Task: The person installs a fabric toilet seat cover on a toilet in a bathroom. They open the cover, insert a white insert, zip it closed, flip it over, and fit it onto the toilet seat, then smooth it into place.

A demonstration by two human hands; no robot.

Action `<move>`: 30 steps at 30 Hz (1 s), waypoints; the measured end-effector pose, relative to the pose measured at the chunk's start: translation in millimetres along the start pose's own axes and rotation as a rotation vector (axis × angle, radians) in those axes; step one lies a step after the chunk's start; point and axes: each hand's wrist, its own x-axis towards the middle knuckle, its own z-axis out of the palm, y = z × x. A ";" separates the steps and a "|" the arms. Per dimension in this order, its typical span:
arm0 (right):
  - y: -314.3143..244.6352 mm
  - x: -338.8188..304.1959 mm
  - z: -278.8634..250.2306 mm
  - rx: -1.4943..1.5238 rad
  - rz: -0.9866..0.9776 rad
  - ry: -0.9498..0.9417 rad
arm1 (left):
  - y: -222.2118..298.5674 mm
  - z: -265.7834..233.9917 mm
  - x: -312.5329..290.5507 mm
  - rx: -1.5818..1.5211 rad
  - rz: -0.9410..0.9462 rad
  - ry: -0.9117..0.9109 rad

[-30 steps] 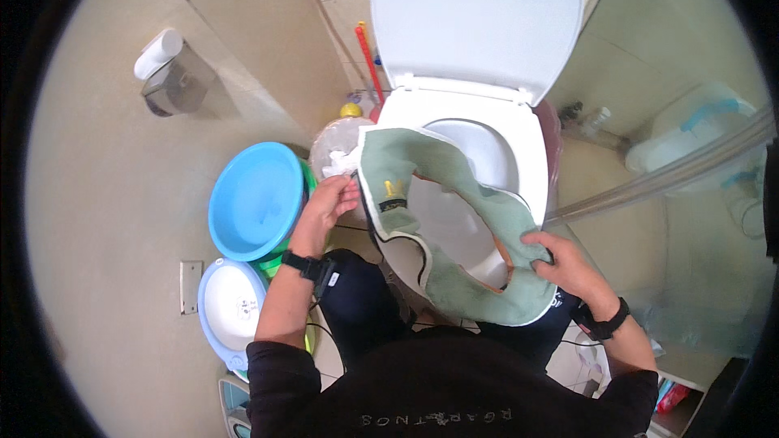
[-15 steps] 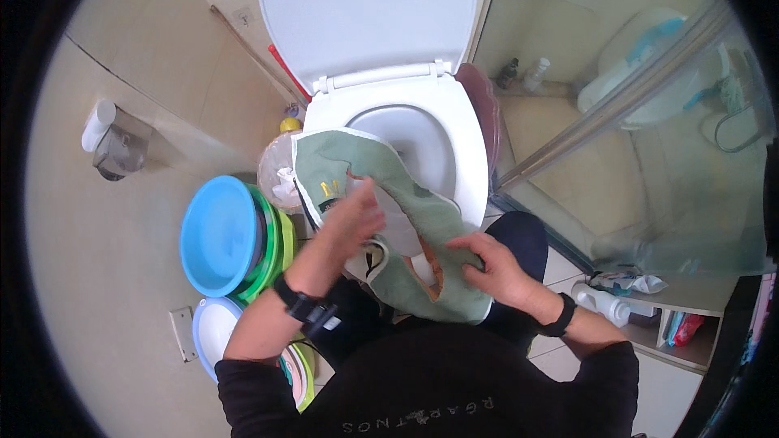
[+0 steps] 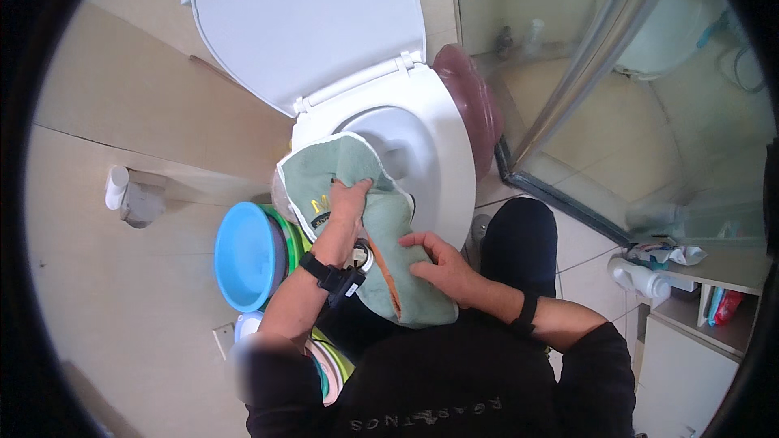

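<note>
We list, nearest first: one black top (image 3: 454,393), cloth, pale lettering across it. One right hand (image 3: 450,272), thumb and forefinger parted against green plush; we cannot tell whether the other fingers grip. One left hand (image 3: 349,199), back uppermost, fingertips on the same plush, its hold likewise unclear to us. One soft seat cover (image 3: 388,231), white-bordered, with a narrow orange-edged opening, spread between the lap and the toilet's front left. One toilet seat (image 3: 458,162), smooth, white, oval. One round blue basin (image 3: 245,255), at left. One mauve vessel (image 3: 466,105), lobed, glossy. One raised lid (image 3: 312,20), rounded. One metal-framed glass panel (image 3: 649,162), at right.
</note>
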 end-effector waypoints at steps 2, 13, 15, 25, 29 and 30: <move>6.3 6.6 7.9 0.123 0.045 -0.025 | 6.8 -7.7 1.6 0.099 0.064 0.004; -58.8 44.1 -17.3 -1.105 -0.080 0.077 | 32.5 -29.8 -1.9 0.063 0.177 0.024; -56.2 48.7 -18.2 -0.889 -0.317 0.264 | 33.4 -31.7 -0.5 0.033 0.161 0.011; 6.6 101.7 23.4 0.720 0.091 0.029 | 38.0 -30.7 -1.6 -0.149 -0.108 -0.159; 9.5 94.9 23.6 0.978 0.207 -0.132 | 43.5 -41.2 1.4 -0.038 -0.211 -0.237; 9.4 93.2 23.3 1.021 0.237 -0.163 | 46.2 -43.6 0.7 0.047 -0.204 -0.212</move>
